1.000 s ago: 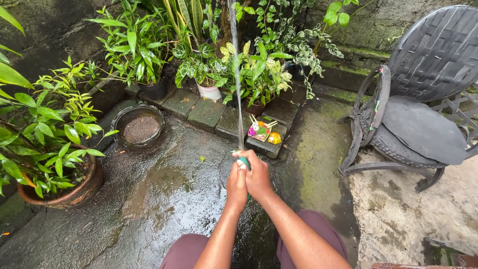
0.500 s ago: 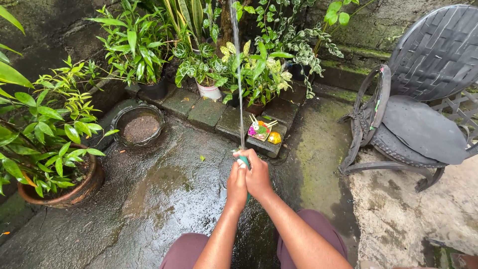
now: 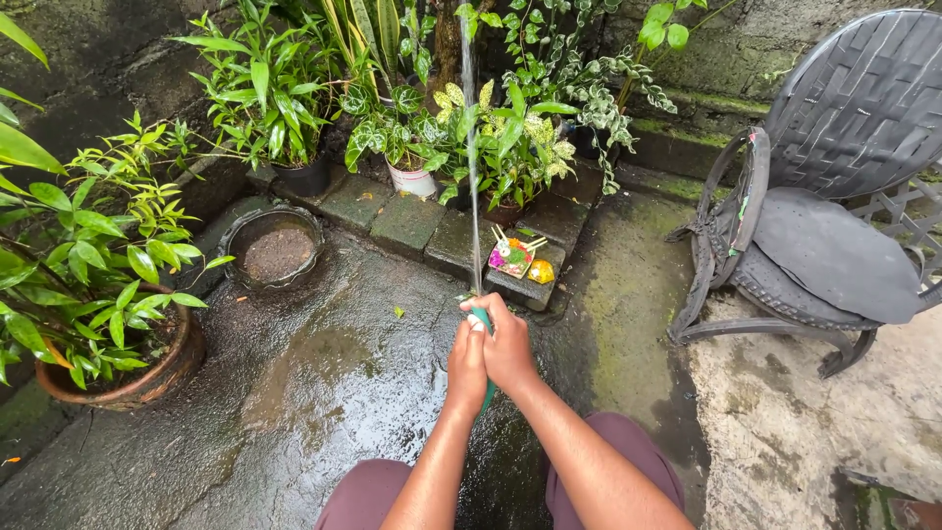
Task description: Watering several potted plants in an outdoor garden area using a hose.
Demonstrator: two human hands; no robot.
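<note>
Gripping green hose (image 3: 484,324) at near centre, left hand (image 3: 467,365) and right hand (image 3: 508,348) both closed around it; water jet (image 3: 472,157) reaching far potted plants (image 3: 491,137). Ground (image 3: 324,383) already soaked; left pot plant (image 3: 88,285) apparently unwatered.

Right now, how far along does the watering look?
The paving is already wet and shiny. Both hands, left hand and right hand, grip the green hose, its water jet aimed at the middle potted plants. The concrete beside the chair looks dry.
</note>
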